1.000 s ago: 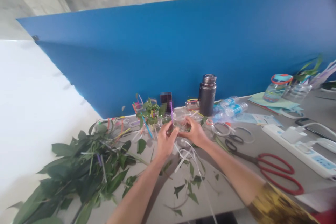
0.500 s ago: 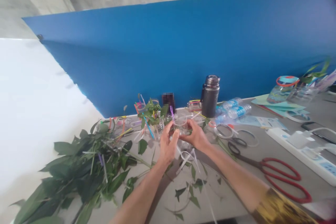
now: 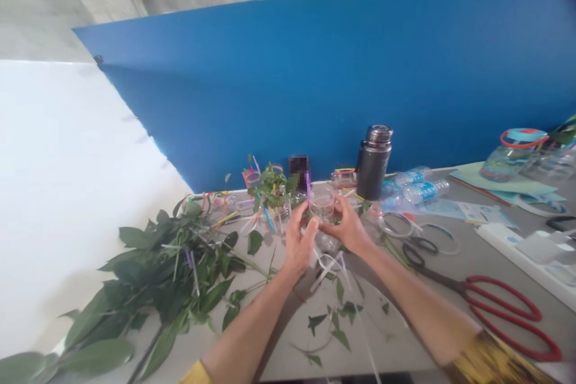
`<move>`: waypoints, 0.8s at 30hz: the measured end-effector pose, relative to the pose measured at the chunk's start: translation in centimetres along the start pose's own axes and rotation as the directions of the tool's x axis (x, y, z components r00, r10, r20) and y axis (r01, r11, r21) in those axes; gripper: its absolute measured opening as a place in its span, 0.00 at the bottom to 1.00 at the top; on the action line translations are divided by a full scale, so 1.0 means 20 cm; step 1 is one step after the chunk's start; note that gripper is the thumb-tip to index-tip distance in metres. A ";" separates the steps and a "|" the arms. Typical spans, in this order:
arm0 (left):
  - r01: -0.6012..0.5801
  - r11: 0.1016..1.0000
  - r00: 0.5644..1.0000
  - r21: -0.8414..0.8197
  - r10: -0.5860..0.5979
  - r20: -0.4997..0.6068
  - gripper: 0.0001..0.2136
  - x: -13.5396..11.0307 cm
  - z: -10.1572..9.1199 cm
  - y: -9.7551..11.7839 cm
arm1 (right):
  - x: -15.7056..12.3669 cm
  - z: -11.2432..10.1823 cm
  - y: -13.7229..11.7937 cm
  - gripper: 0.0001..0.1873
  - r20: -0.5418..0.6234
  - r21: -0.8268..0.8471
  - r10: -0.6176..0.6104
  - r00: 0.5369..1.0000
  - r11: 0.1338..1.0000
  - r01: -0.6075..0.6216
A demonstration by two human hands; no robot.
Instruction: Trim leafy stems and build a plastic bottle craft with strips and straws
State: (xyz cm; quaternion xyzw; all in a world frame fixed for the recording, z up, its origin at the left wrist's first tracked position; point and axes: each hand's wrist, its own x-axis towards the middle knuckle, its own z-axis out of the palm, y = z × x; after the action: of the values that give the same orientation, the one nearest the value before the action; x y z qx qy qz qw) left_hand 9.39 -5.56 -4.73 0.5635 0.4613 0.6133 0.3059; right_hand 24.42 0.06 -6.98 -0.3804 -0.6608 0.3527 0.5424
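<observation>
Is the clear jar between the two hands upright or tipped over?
Upright: the clear jar has its rim on top, between the left hand and right hand.

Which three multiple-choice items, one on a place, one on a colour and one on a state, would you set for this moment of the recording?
1. Where is the dark metal vacuum flask?
A) Held in a hand
B) Upright at the back edge of the table
C) On its side by the scissors

2. What colour are the loop handles of the large scissors?
A) Black
B) Yellow
C) Red

3. How is the clear jar held?
A) Between both hands
B) In one hand alone
C) Not held at all

1 B: it stands against the blue panel.
2 C: both loops show red.
3 A: the left hand and the right hand both have fingers on it.
</observation>
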 end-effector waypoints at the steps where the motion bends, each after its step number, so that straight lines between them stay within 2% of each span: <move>1: -0.007 1.000 1.000 0.007 0.007 0.002 0.18 0.00 0.00 0.00 | 0.00 0.00 0.00 0.45 -0.006 -0.010 0.004 1.000 1.000 -0.004; 6: -0.029 0.999 0.999 0.030 0.030 -0.030 0.24 -0.01 0.00 0.02 | 0.00 0.02 0.00 0.44 -0.050 -0.019 0.019 0.999 1.000 -0.020; 10: -0.061 0.993 0.998 0.106 0.058 0.027 0.24 -0.03 0.01 0.04 | 0.01 0.02 0.01 0.42 -0.059 -0.023 -0.004 0.998 1.000 0.003; 13: -0.028 0.994 1.000 0.109 0.029 -0.007 0.24 -0.04 0.02 0.10 | 0.01 0.01 0.02 0.44 -0.050 -0.017 -0.006 0.999 1.000 0.005; 15: -0.012 0.991 0.998 0.137 0.019 -0.053 0.20 -0.03 -0.03 0.18 | 0.01 0.00 0.03 0.46 -0.030 -0.005 0.007 1.000 1.000 -0.007; 17: -0.002 0.973 0.997 0.230 0.021 -0.079 0.12 0.01 -0.15 0.28 | 0.01 -0.01 0.03 0.46 -0.017 0.003 0.036 0.999 0.999 -0.036; 18: -0.009 0.955 0.990 0.296 0.051 -0.132 0.12 0.05 -0.23 0.32 | 0.01 -0.02 0.03 0.46 -0.019 0.004 0.053 0.998 0.999 -0.053; 20: -0.009 0.895 0.942 0.447 0.158 -0.297 0.13 0.17 -0.45 0.37 | 0.01 -0.03 0.02 0.44 -0.032 0.005 0.076 0.997 0.997 -0.075; 22: 0.070 0.780 0.908 0.622 0.208 -0.364 0.12 0.30 -0.67 0.36 | 0.01 -0.03 0.01 0.43 -0.038 0.011 0.076 0.996 0.997 -0.076; 24: 0.151 0.570 0.958 0.807 0.118 -0.263 0.11 0.42 -0.86 0.28 | 0.01 -0.02 0.01 0.43 -0.032 0.023 0.069 0.997 0.997 -0.069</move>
State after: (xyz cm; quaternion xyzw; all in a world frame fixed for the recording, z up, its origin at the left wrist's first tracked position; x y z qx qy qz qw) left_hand -8.14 -3.95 4.91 0.5407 0.7372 0.4014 -0.0551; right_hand 24.84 0.40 -6.91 -0.4028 -0.6343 0.3722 0.5449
